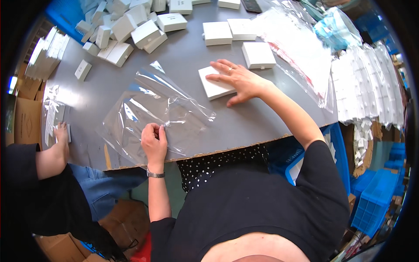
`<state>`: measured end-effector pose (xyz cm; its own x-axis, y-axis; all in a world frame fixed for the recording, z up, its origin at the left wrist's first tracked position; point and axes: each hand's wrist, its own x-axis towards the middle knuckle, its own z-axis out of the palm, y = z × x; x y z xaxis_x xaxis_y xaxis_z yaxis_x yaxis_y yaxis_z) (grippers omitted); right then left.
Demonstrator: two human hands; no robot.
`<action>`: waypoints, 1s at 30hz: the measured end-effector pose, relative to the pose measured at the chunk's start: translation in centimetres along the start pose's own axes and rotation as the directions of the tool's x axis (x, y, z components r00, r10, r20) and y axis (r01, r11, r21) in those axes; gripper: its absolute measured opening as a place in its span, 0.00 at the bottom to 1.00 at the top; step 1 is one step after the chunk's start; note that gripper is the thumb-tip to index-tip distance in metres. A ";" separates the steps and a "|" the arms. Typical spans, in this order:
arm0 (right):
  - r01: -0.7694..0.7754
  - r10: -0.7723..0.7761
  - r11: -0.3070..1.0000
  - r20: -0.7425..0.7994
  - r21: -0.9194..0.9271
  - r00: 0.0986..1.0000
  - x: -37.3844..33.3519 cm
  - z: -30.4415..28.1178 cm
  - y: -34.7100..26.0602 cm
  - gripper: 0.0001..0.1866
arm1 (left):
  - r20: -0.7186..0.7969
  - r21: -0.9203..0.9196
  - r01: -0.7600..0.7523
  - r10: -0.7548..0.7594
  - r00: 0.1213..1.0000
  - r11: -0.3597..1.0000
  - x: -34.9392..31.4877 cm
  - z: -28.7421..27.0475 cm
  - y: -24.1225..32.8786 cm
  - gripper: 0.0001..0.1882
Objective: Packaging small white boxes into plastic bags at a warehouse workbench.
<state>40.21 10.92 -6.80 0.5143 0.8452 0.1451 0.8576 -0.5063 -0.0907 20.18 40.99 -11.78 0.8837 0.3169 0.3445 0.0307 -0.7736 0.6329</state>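
Note:
A large clear plastic bag (150, 109) lies crumpled and shiny on the grey table in front of me. My left hand (154, 143) pinches its near edge between thumb and fingers. To the right of the bag lies a flat white box (213, 88), partly covered by my right hand (242, 82). That hand rests on the box with its fingers spread, the thumb reaching past the near edge. Just beyond it are three more white boxes, one by itself (258, 55) and a touching pair (217, 33).
White boxes of several sizes (124, 27) are heaped at the far left. Clear plastic bags (301, 52) lie at the right, beside bagged white stacks (355, 85). A co-worker's hand (62, 133) touches wrapped boxes at the left edge. Blue crates (375, 201) stand at lower right.

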 end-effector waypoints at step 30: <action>0.348 0.088 0.433 -0.424 0.832 0.902 -4.5 -1.7 -10.4 0.44 | 0.136 -0.250 0.106 -0.074 0.988 0.962 2.3 -3.2 6.2 0.07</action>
<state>28.97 12.09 -4.80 0.5408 0.6449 0.5401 0.5475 0.2176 -0.8080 20.90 38.65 -4.84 0.9342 0.2957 0.1995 0.0065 -0.5734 0.8192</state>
